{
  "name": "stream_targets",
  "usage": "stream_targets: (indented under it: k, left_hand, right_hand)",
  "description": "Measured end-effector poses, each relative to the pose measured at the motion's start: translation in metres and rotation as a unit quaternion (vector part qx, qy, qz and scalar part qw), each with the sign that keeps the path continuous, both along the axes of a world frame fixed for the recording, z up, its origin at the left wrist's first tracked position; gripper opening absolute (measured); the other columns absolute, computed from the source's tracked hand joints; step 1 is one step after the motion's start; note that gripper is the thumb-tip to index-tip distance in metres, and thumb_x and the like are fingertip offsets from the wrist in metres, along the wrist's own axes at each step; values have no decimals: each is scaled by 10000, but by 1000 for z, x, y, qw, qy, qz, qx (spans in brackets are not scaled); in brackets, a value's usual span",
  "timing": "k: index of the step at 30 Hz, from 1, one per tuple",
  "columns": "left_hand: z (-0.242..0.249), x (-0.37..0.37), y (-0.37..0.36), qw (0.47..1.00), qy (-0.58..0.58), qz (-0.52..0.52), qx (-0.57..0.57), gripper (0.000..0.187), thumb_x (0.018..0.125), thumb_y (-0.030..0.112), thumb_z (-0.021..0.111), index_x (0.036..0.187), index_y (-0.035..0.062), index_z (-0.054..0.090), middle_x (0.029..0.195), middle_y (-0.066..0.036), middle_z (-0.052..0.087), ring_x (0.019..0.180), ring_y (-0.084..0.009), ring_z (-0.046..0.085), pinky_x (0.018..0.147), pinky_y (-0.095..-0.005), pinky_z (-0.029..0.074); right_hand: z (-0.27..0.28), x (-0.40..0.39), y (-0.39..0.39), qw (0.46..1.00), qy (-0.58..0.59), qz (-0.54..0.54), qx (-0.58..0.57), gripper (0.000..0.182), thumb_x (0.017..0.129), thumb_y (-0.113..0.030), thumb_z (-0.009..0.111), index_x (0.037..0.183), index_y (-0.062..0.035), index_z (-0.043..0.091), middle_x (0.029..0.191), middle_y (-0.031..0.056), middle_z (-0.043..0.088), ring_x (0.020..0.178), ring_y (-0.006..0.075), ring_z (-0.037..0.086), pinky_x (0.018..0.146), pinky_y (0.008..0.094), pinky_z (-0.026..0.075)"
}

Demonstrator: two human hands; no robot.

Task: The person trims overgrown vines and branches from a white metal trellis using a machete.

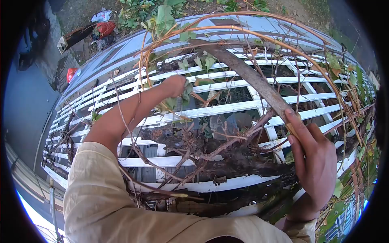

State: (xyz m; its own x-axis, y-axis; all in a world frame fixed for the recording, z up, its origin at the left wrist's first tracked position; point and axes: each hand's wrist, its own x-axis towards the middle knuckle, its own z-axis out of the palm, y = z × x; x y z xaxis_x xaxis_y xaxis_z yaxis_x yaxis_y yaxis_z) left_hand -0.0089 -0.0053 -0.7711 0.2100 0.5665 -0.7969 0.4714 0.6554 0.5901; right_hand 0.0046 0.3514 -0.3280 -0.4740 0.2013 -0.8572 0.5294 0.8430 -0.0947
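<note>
My left hand (175,86) is closed around some wilted vine leaves (187,90) over the upper middle of a white slatted trellis (227,111). Gripped in my right hand (310,152) is a long, curved, grey-brown blade like a machete (251,77). Its far end reaches up and left, above the slats, near the thin bent vine canes (243,29). My palm hides most of its grip. Below and between my hands, a thick, gnarled vine stem (239,164) with dry side branches lies across the trellis.
Bare twigs (121,105) cross close to my left forearm. Leafy vines (358,89) crowd the right edge. Beyond the trellis, a red bag (106,29) and a wooden board (75,38) lie on the ground. Gaps between slats show dark space underneath.
</note>
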Motion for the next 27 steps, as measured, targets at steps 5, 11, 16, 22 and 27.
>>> stream_targets:
  k: [5, 11, 16, 22, 27]
  left_hand:
    - [23, -14, 25, 997, 69, -21, -24, 358, 955, 327, 686, 1085, -5, 720, 1131, -264, 738, 1093, -435, 716, 971, -517, 575]
    - [59, -10, 52, 961, -39, -243, -129, 354, 873, 189, 705, 1196, 75, 796, 1296, -194, 743, 1217, -370, 712, 964, -474, 600]
    - [64, 26, 65, 980, -48, -191, -14, 363, 971, 333, 698, 1169, 42, 788, 1237, -175, 761, 1162, -390, 724, 960, -499, 593]
    - [48, 66, 71, 995, -88, -42, -34, 486, 932, 489, 760, 1064, 22, 796, 1134, -198, 772, 1071, -394, 743, 900, -499, 602]
    - [33, 84, 68, 997, -52, -63, 13, 401, 836, 452, 824, 1004, 88, 812, 1010, -166, 788, 960, -384, 754, 824, -484, 600]
  right_hand:
    - [2, 3, 3, 1000, 20, 12, 1, 472, 1022, -147, 645, 1492, -191, 634, 810, 158, 565, 623, 390, 605, 581, 507, 437]
    - [3, 1, 4, 1000, 21, 10, -2, 459, 1018, -148, 648, 1476, -181, 644, 816, 155, 572, 632, 384, 619, 586, 499, 451]
    - [3, -3, 6, 1000, 9, 0, -9, 455, 1019, -151, 648, 1473, -171, 646, 820, 156, 579, 630, 384, 617, 587, 498, 455]
    - [1, 0, 7, 1000, 16, -5, -14, 443, 1024, -151, 640, 1467, -174, 648, 823, 154, 584, 636, 392, 618, 587, 508, 451]
    - [2, 3, 6, 1000, 26, -4, 2, 437, 1025, -155, 641, 1462, -174, 649, 820, 152, 589, 649, 399, 619, 593, 518, 450]
